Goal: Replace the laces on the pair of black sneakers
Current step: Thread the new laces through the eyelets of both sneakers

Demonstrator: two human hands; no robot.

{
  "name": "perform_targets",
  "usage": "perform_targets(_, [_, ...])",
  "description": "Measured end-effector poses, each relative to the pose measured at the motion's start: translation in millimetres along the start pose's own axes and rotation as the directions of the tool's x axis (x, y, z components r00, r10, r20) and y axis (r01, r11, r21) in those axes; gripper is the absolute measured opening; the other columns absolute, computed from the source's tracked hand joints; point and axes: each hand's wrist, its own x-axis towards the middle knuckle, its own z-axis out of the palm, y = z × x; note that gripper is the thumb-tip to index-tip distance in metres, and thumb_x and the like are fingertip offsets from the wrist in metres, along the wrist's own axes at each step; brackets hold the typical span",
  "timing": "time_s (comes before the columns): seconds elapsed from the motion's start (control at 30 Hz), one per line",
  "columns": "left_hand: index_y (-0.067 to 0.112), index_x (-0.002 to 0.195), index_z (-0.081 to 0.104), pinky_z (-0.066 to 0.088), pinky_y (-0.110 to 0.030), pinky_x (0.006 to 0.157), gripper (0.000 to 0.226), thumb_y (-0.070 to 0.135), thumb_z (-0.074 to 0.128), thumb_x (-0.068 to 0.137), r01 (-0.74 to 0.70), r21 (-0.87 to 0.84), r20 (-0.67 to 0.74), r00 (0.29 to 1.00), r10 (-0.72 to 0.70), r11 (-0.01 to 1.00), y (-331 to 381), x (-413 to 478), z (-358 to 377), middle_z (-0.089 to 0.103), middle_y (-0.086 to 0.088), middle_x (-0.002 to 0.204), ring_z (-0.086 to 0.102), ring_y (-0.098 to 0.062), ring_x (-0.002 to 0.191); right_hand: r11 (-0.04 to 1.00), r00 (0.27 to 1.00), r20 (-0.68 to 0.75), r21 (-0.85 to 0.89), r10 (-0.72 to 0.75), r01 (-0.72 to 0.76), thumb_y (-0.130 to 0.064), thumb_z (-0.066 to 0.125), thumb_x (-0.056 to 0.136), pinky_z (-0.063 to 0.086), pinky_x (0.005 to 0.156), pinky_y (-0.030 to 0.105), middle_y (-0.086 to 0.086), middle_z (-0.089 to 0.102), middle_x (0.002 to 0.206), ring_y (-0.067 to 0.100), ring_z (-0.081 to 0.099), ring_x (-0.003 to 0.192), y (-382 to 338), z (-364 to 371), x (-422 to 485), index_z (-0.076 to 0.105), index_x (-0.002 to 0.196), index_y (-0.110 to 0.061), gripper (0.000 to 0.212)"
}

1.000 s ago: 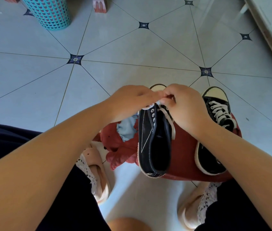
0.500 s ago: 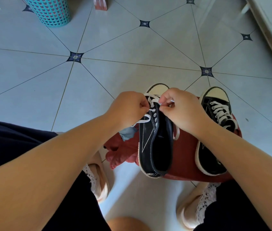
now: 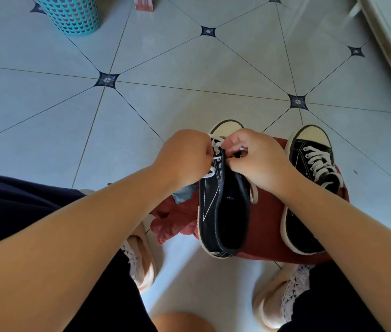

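Tiled floor (image 3: 189, 75) lies open ahead and left; teal basket (image 3: 70, 15) well apart. On the red stool (image 3: 268, 224), half-laced sneaker (image 3: 211, 212) and laced sneaker (image 3: 319, 164) leave 1 narrow gap.

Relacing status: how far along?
Done: the outer sneaker looks fully laced in white. In hand: left hand and right hand pinch the lace at the toe-end eyelets of the middle sneaker. Left: its eyelets nearer the heel look empty, nothing tied.
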Motion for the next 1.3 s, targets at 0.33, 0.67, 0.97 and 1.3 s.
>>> perform_targets(0.33, [0.007, 0.092, 0.069, 0.045, -0.036, 0.081, 0.021, 0.011, 0.049, 0.087, -0.006, -0.099, -0.022, 1.000, 0.004, 0.995, 1, -1, -1, 0.069, -0.011, 0.092, 0.060, -0.026, 0.091, 0.999, 0.999, -0.030, 0.025, -0.043, 0.044, -0.003, 0.066, 0.078, 0.032, 0.074, -0.004, -0.021, 0.059, 0.077, -0.001, 0.056, 0.087, 3, 2, 1, 0.063, 0.102, -0.021, 0.030])
perform_targets(0.67, [0.008, 0.092, 0.067, 0.024, -0.027, 0.059, 0.017, 0.015, 0.051, 0.090, 0.105, -0.266, 0.027, 0.994, -0.101, 0.958, 0, 0, 2, 0.062, -0.004, 0.088, 0.053, -0.018, 0.087, 0.994, 0.991, -0.076, 0.004, -0.108, 0.109, -0.007, 0.068, 0.078, 0.030, 0.073, -0.004, -0.021, 0.059, 0.078, -0.005, 0.053, 0.084, 4, 9, -3, 0.063, 0.110, -0.022, 0.036])
perform_targets(0.97, [0.017, 0.102, 0.058, 0.038, -0.016, 0.065, 0.022, 0.024, 0.063, 0.082, 0.124, -0.386, 0.080, 0.992, -0.101, 0.914, 5, -3, -3, 0.060, 0.005, 0.090, 0.057, -0.014, 0.088, 0.964, 0.979, -0.128, -0.233, -0.159, 0.126, -0.005, 0.051, 0.086, 0.047, 0.082, 0.037, -0.002, 0.067, 0.098, 0.019, 0.059, 0.100, 1, 16, -4, 0.055, 0.117, -0.020, 0.035])
perform_targets(1.3, [0.022, 0.093, 0.066, 0.043, -0.034, 0.066, 0.024, 0.008, 0.055, 0.077, 0.028, -0.348, 0.007, 1.000, -0.027, 0.937, 9, -3, 1, 0.061, -0.003, 0.093, 0.056, -0.023, 0.075, 0.860, 0.925, -0.368, 0.497, 0.093, 0.112, 0.000, 0.056, 0.086, 0.040, 0.066, 0.009, -0.012, 0.058, 0.074, -0.001, 0.051, 0.069, -5, -42, -4, 0.055, 0.092, -0.030, 0.031])
